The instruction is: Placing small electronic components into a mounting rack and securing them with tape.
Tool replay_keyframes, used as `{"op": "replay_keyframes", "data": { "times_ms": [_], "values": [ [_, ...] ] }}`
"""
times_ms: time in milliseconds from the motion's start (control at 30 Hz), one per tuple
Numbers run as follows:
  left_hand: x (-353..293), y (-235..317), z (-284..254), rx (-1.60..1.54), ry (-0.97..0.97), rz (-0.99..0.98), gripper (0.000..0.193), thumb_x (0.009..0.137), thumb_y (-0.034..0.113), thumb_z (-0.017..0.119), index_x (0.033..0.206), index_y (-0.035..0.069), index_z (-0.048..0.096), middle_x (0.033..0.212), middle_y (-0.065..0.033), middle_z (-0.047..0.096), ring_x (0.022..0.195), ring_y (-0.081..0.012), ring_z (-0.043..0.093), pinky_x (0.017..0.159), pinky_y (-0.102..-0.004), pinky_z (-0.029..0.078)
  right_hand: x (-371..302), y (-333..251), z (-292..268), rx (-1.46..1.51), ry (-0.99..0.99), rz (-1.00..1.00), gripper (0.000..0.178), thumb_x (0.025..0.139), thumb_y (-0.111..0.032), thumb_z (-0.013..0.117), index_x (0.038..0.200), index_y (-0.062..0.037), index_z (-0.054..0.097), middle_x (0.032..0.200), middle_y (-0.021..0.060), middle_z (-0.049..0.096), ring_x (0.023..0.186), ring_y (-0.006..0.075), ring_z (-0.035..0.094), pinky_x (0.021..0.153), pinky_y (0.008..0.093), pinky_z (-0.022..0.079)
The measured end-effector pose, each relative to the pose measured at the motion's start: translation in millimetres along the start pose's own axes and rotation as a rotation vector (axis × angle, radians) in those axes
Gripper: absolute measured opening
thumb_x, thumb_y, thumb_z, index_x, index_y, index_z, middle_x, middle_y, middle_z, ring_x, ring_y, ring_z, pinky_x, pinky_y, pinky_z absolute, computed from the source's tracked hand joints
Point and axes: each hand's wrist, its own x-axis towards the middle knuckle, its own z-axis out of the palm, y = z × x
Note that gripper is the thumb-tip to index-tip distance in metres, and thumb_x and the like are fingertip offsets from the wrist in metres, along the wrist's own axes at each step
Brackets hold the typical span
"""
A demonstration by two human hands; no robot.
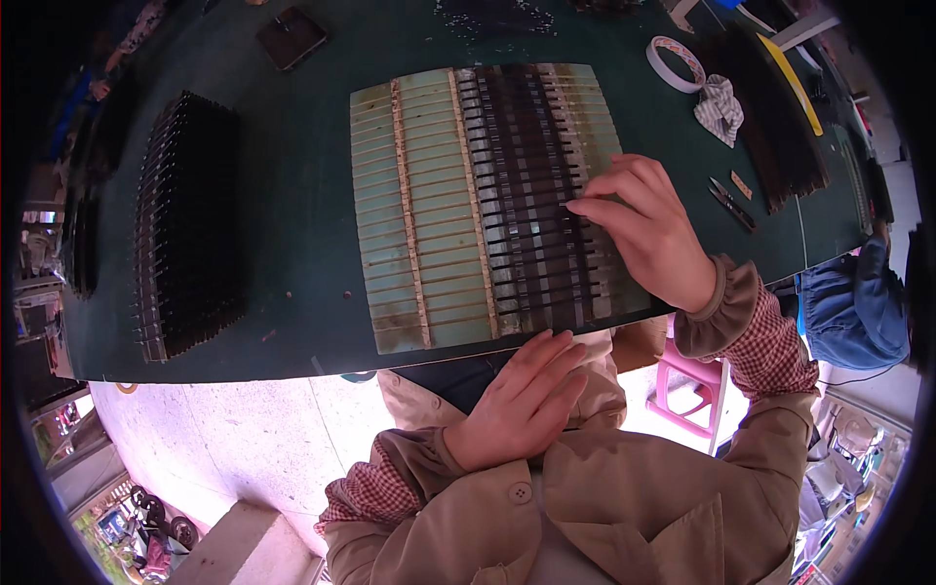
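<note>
A pale green grooved board (439, 234) lies on the table in front of me, crossed by two narrow cream strips. Dark flat strips (531, 185) fill its right half in closely spaced rows, with short tabs sticking out on both sides. My right hand (653, 229) is over the right side of the board, thumb and forefinger pinched together at the ends of the dark strips. Whatever sits between those fingertips is too small to make out. My left hand (522, 400) rests at the table's front edge just below the board, its fingers stretched out and holding nothing.
A tall stack of dark toothed strips (190, 224) stands at left. To the right are a tape roll (676, 64), crumpled checked cloth (720, 110), small snips (731, 205) and more dark strips (780, 127). A dark square block (291, 37) lies far left. A pink stool (687, 385) stands below.
</note>
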Motion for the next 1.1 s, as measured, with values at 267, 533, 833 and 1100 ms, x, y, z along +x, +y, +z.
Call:
{"op": "replay_keyframes", "data": {
  "times_ms": [267,533,833,1100],
  "values": [
    [4.7,0.7,3.6,0.120,-0.102,-0.040,0.036,0.077,0.003,0.062,0.112,-0.004,0.056,0.131,-0.0251,0.052,0.123,-0.0398,0.050,0.103,-0.0500,0.043,10.6,18.5,-10.8,0.078,-0.064,-0.001,0.036,0.081,0.005,0.058,0.117,-0.0020,0.062,0.118,0.0098,0.059,0.110,0.0290,0.054,0.094,0.0395,0.043],
    [7.4,5.6,7.8,0.280,-0.182,-0.042,0.037,0.084,0.010,0.057,0.119,-0.003,0.055,0.138,-0.0247,0.046,0.129,-0.0367,0.045,0.110,-0.0486,0.035,101.6,114.1,23.3,0.263,0.093,0.125,0.037,0.087,0.003,0.054,0.123,-0.0046,0.058,0.116,0.0128,0.059,0.105,0.0299,0.055,0.092,0.0358,0.045],
    [5.4,8.8,5.2,0.482,-0.260,-0.013,0.039,0.086,0.014,0.053,0.121,-0.003,0.054,0.141,-0.0228,0.044,0.130,-0.0349,0.044,0.112,-0.0471,0.033,133.4,103.2,48.8,0.058,0.002,0.177,0.029,0.092,-0.005,0.051,0.120,-0.0033,0.057,0.107,0.0135,0.059,0.102,0.0301,0.054,0.093,0.0356,0.043],
    [4.5,11.5,5.7,0.490,-0.240,0.003,0.048,0.084,0.018,0.049,0.128,-0.002,0.049,0.143,-0.0227,0.041,0.133,-0.0337,0.041,0.115,-0.0451,0.027,152.6,126.9,20.9,0.518,-0.220,0.407,0.020,0.092,-0.016,0.059,0.105,-0.0008,0.064,0.095,0.0055,0.063,0.093,0.0179,0.059,0.085,0.0307,0.045]
  ]
}}
